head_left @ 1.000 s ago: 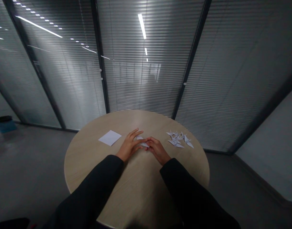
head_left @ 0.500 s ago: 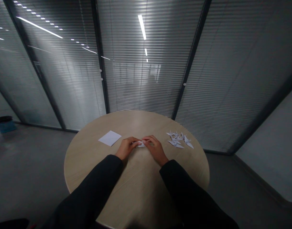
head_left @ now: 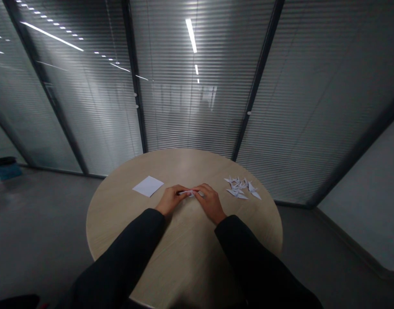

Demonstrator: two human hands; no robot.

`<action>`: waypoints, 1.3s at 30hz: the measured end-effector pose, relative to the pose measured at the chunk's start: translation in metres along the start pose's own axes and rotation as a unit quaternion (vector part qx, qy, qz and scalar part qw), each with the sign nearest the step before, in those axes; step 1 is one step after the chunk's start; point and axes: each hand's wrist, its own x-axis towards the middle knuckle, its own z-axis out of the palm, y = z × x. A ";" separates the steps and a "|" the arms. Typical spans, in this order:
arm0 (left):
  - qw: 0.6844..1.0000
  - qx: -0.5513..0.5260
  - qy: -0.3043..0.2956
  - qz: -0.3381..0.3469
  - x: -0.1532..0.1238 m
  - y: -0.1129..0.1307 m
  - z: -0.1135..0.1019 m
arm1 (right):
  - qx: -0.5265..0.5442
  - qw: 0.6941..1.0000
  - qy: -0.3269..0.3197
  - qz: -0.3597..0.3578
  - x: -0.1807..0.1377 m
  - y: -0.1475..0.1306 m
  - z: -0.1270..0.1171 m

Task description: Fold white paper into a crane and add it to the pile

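Between my two hands is a small piece of folded white paper [head_left: 191, 194], mostly covered by fingers. My left hand [head_left: 173, 198] pinches its left side between thumb and fingers. From the other side, my right hand [head_left: 209, 201] closes thumb and fingers on the paper, and the fingertips of both hands nearly meet. To the right lies a group of folded white paper cranes [head_left: 238, 187], several of them close together. A flat stack or sheet of white square paper [head_left: 148, 186] rests to the left of my left hand.
The round wooden table [head_left: 119, 231] carries all of this. Behind it stands a glass partition with blinds [head_left: 190, 111] in dark frames. A blue bin with a black rim [head_left: 5, 168] is on the floor at far left.
Both hands stay in place on the folded paper. The fingertips shift slightly and the visible part of the paper looks a little different. Nothing else has moved.
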 end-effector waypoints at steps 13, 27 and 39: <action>0.991 -0.092 -0.067 -0.070 0.004 0.004 -0.006 | -0.121 0.986 -0.048 -0.100 0.000 0.003 -0.006; 0.941 -0.281 -0.101 -0.158 0.002 0.011 -0.010 | -0.050 0.985 -0.077 -0.145 0.000 0.004 -0.015; 0.996 -0.071 -0.042 -0.034 0.005 0.001 -0.009 | 0.033 0.999 -0.041 -0.006 0.002 -0.002 -0.006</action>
